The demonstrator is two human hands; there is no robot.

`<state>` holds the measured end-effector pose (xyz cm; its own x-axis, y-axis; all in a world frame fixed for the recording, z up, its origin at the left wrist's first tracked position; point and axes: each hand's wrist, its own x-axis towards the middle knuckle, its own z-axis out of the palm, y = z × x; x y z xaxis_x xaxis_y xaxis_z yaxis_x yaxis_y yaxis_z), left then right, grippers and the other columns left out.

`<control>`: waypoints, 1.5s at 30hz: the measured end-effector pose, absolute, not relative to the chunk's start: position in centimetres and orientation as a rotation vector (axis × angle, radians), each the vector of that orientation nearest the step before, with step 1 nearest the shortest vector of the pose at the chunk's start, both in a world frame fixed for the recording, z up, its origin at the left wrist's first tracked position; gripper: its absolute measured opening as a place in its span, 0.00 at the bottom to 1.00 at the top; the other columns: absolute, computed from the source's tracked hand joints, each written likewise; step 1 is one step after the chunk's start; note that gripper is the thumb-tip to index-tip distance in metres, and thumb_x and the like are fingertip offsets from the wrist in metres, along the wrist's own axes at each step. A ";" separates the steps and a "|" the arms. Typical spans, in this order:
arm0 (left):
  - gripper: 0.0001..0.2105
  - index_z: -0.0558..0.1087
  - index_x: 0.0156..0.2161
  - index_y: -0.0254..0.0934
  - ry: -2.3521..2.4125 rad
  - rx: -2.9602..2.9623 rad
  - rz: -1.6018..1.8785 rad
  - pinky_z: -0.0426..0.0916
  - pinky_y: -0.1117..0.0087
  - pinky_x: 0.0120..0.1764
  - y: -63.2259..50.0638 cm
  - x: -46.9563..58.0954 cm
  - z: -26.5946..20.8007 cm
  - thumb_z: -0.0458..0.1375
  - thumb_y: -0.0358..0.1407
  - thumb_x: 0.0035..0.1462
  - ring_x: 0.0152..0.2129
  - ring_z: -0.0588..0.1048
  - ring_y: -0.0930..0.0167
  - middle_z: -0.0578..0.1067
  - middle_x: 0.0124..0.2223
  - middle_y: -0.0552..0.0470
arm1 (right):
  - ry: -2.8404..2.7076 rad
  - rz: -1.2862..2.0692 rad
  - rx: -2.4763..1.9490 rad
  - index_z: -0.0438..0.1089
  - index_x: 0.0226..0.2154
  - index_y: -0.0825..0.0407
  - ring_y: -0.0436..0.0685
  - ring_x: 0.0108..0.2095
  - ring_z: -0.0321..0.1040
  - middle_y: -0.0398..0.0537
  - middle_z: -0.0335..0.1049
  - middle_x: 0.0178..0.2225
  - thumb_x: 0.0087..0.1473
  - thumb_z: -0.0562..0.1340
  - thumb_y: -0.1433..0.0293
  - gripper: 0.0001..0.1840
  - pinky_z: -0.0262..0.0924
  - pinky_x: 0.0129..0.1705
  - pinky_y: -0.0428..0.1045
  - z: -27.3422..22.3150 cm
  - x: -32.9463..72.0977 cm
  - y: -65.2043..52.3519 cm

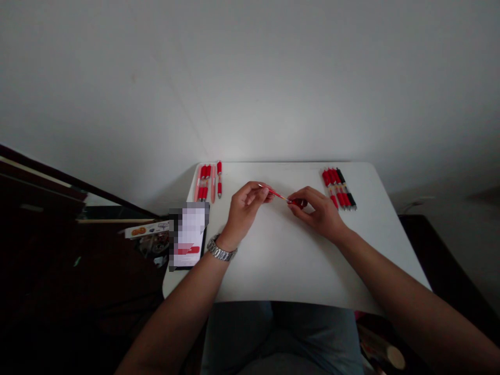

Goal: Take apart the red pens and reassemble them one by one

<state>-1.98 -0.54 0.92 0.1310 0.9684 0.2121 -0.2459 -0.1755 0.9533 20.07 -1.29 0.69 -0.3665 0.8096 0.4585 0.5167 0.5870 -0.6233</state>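
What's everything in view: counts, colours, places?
Smooth table: one, white, centre
Slim stick: one, red, above mid-table
Small piece: one, dark red, right of stick
Slender solid pens: two, pink, table's far left
Clear-barrelled pens: six, red, three far left, three far right
Slim pen: one, black, rightmost on table
Rectangular phone: one, dark edges, table's left edge
Metal watch: one, silver, left wrist
Strip: one, pale and orange, left of phone
Cylinder: one, pale, lower right below table
Wall: one, grey, behind table
Dark clutter: too dim to count, left
Trousers: one pair, grey, bottom centre
Left hand: one, bare, grip on stick
Right hand: one, bare, grip on small piece
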 end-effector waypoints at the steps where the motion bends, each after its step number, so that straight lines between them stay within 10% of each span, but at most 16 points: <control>1: 0.10 0.76 0.42 0.37 0.822 1.246 1.333 0.77 0.67 0.45 -0.6 -2.0 1.0 0.64 0.42 0.61 0.37 0.79 0.72 0.80 0.40 0.49 | -2.055 0.484 -1.048 0.72 0.43 0.48 0.55 0.32 0.70 0.49 0.71 0.35 0.64 0.62 0.66 0.06 0.69 0.34 0.51 0.7 20.1 -1.3; 45: 0.11 0.78 0.42 0.37 0.818 1.322 1.303 0.77 0.67 0.46 -0.5 -2.0 0.9 0.63 0.43 0.62 0.37 0.80 0.71 0.80 0.40 0.48 | -2.083 0.412 -1.066 0.74 0.45 0.49 0.58 0.34 0.72 0.49 0.75 0.34 0.65 0.62 0.65 0.08 0.67 0.36 0.53 0.1 19.7 -1.4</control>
